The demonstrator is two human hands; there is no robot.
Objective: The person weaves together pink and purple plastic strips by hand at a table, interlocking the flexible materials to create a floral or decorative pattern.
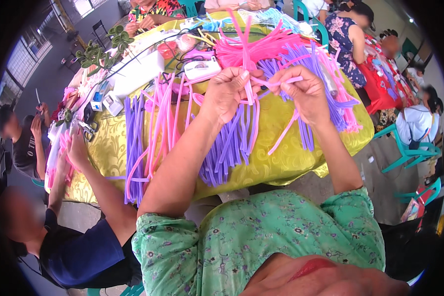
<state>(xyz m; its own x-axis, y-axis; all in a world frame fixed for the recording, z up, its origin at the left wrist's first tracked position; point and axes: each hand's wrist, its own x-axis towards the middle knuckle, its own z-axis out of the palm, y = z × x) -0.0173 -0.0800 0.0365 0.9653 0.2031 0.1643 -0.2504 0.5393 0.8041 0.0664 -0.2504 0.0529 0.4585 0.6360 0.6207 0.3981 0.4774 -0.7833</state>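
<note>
My left hand point(224, 93) pinches a pink pipe cleaner point(246, 48) that stands up past its fingertips, with ends hanging below. Opposite it, my right hand point(303, 93) is closed on a lighter pink-lilac pipe cleaner point(264, 83), which runs across between both hands. Whether the strands are twisted together is too small to tell. Beneath and beside my hands lie purple pipe cleaners point(227, 150) and a second purple bundle point(134, 133), with loose pink ones point(165, 113) over it. A dense hot-pink bunch point(269, 45) sits just beyond my fingers.
The yellow patterned tablecloth point(276, 165) covers the table. A white device point(201, 69), a white foam block point(138, 71) with green leafy stems point(101, 52), dark cables and scissors point(90, 130) lie there. On my left a person point(84, 246) handles pink stems; others sit around.
</note>
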